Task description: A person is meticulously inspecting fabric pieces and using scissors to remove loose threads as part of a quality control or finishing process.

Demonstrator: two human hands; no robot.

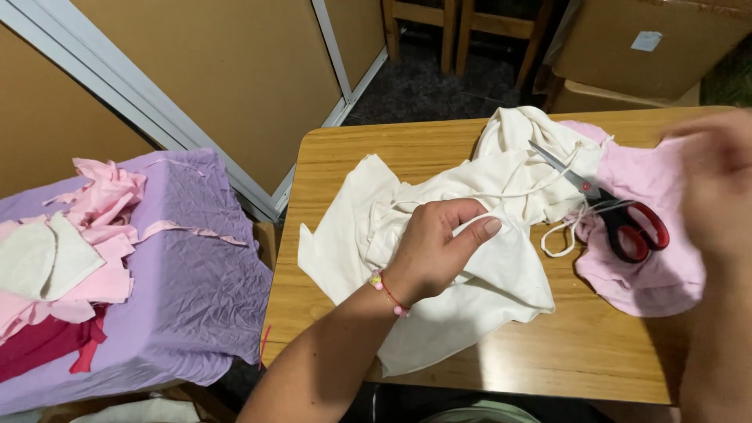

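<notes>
Brown panelled walls with pale metal framing were seen behind a wooden counter (pixel 439 145), and cardboard boxes (pixel 642 47) were stacked at the upper right. On the counter a heap of cream fabric (pixel 439 313) was spread out, with a thin cream cord (pixel 560 235) looped from it. The left hand (pixel 439 251) was laid on the middle of this fabric, its fingers curled and a fold of the cloth pinched between thumb and fingers; a beaded bracelet (pixel 388 291) was worn on its wrist. Just right of the cream heap a piece of pink fabric (pixel 650 274) was placed, and red-handled scissors (pixel 615 211) were rested across it, blades pointed up-left onto the cream cloth. The right hand (pixel 717 180) was raised near the right edge, badly blurred, so whether it was clenched or released could not be told. Well apart to the left, a purple-covered surface (pixel 196 282) was loaded with pink and white scraps (pixel 86 243) and some dark red cloth (pixel 47 345).
</notes>
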